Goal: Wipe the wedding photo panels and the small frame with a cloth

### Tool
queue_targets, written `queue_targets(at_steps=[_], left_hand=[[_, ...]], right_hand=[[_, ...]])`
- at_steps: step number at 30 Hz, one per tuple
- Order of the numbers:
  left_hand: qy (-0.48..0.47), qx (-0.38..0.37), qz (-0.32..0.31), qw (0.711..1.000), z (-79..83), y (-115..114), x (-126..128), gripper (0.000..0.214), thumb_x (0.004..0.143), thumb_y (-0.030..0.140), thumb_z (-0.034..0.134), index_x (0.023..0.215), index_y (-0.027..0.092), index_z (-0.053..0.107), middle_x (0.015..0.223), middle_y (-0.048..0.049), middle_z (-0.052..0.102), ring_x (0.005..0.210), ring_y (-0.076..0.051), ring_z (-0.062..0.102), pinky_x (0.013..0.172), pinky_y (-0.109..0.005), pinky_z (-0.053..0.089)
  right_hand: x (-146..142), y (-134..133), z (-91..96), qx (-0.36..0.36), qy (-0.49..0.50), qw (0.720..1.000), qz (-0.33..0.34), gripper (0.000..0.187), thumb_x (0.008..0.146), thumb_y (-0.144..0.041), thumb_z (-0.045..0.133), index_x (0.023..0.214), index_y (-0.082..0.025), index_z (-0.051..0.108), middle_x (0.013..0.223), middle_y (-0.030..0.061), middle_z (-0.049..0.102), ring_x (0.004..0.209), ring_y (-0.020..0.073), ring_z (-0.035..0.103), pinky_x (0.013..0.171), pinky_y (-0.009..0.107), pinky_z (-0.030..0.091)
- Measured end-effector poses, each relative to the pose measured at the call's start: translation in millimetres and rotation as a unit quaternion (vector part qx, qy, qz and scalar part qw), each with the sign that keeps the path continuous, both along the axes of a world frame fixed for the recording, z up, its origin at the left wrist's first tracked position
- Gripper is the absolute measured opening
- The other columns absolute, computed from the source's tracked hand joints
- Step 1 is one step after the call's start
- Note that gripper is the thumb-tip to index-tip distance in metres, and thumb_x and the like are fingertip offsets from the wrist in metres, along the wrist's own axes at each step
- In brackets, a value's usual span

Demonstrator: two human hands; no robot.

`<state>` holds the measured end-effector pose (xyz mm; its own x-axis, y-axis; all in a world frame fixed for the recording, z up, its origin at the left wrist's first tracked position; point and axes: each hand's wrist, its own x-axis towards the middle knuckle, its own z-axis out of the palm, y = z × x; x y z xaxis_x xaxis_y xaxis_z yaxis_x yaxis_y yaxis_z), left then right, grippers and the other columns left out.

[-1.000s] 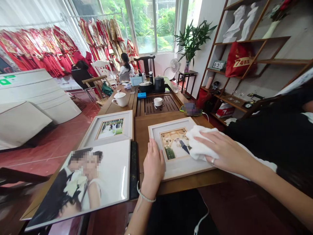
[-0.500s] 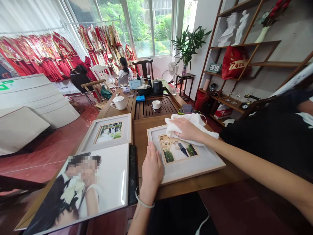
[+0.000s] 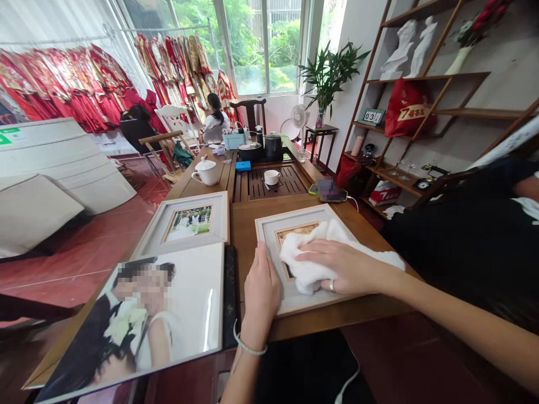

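A light wooden picture frame (image 3: 269, 224) with a wide pale mat lies flat on the table in front of me. My left hand (image 3: 261, 283) grips its left edge, fingers stretched along the side. A white cloth (image 3: 309, 261) is bunched under my right hand (image 3: 343, 264), pressed on the glass over the middle of the frame. Most of the small photo inside is hidden by the cloth. To the left lies a second similar frame (image 3: 158, 227), partly overlapped by a large glossy couple portrait (image 3: 193, 314).
A lidded white teapot (image 3: 205, 171), a white cup (image 3: 272, 177) on a slatted tea tray (image 3: 290, 182) and a phone with a cable (image 3: 330, 192) stand farther back. A person in dark clothes (image 3: 458, 224) is at the right. Another person (image 3: 214, 120) sits beyond the table.
My right hand has moved the cloth from the frame's top edge down toward me, now covering most of the photo. My left hand stays at the left edge.
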<state>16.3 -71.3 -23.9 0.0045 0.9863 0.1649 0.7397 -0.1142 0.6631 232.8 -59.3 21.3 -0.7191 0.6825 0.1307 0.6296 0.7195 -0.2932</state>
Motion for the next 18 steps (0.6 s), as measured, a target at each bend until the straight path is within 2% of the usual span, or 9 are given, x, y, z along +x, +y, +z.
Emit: queue_targets(at_steps=[4, 7, 10, 13, 15, 18], left_hand=[[0.004, -0.012, -0.001, 1.0, 1.5, -0.7, 1.1, 0.056, 0.094, 0.012, 0.03, 0.148, 0.001, 0.032, 0.149, -0.0229, 0.043, 0.14, -0.03, 0.041, 0.109, -0.045, 0.042], [0.003, -0.015, 0.0, 1.0, 2.5, -0.9, 1.0, 0.057, 0.092, 0.01, 0.03, 0.149, 0.004, 0.033, 0.149, -0.0218, 0.044, 0.141, -0.029, 0.04, 0.109, -0.044, 0.042], [0.0, -0.011, -0.001, 1.0, 0.8, -0.5, 0.4, 0.058, 0.091, 0.009, 0.031, 0.149, 0.004, 0.032, 0.15, -0.0216, 0.043, 0.141, -0.029, 0.039, 0.109, -0.045, 0.042], [-0.003, -0.003, -0.003, 1.0, -2.6, 0.2, -0.3, 0.059, 0.09, 0.008, 0.031, 0.149, 0.005, 0.032, 0.15, -0.0219, 0.043, 0.141, -0.03, 0.039, 0.109, -0.045, 0.041], [-0.006, 0.0, -0.006, 1.0, -4.2, 0.4, -0.8, 0.06, 0.089, 0.007, 0.031, 0.149, 0.006, 0.032, 0.15, -0.0216, 0.043, 0.142, -0.03, 0.039, 0.109, -0.045, 0.042], [-0.012, 0.005, -0.01, 1.0, -3.9, -0.2, -1.6, 0.061, 0.088, 0.006, 0.03, 0.149, 0.008, 0.031, 0.15, -0.021, 0.044, 0.139, -0.029, 0.043, 0.107, -0.045, 0.043]], right_hand=[[22.2, 15.1, -4.6, 0.085, -0.053, 0.989, -0.11, 0.052, 0.076, -0.024, 0.067, 0.128, -0.022, 0.06, 0.136, 0.0137, 0.058, 0.122, 0.034, 0.053, 0.099, 0.052, 0.042], [23.1, 38.1, -12.7, 0.116, -0.061, 0.98, -0.147, 0.055, 0.079, -0.026, 0.063, 0.133, -0.023, 0.056, 0.138, 0.0132, 0.057, 0.125, 0.0355, 0.05, 0.102, 0.06, 0.035], [12.0, 62.2, -18.1, 0.099, -0.039, 0.985, -0.134, 0.061, 0.078, -0.025, 0.062, 0.138, -0.021, 0.051, 0.139, 0.0134, 0.056, 0.127, 0.0348, 0.049, 0.106, 0.062, 0.029], [-5.6, 77.6, -18.9, 0.067, 0.009, 0.993, -0.097, 0.064, 0.077, -0.024, 0.062, 0.139, -0.016, 0.049, 0.14, 0.015, 0.054, 0.128, 0.034, 0.047, 0.106, 0.055, 0.034], [-18.3, 79.6, -17.9, 0.05, 0.041, 0.996, -0.063, 0.066, 0.076, -0.022, 0.064, 0.139, -0.014, 0.049, 0.139, 0.0155, 0.054, 0.128, 0.0331, 0.047, 0.107, 0.052, 0.035], [-34.6, 69.0, -16.0, 0.021, 0.065, 0.998, -0.003, 0.067, 0.073, -0.018, 0.064, 0.138, -0.015, 0.05, 0.138, 0.0147, 0.055, 0.127, 0.0318, 0.047, 0.108, 0.05, 0.035]])
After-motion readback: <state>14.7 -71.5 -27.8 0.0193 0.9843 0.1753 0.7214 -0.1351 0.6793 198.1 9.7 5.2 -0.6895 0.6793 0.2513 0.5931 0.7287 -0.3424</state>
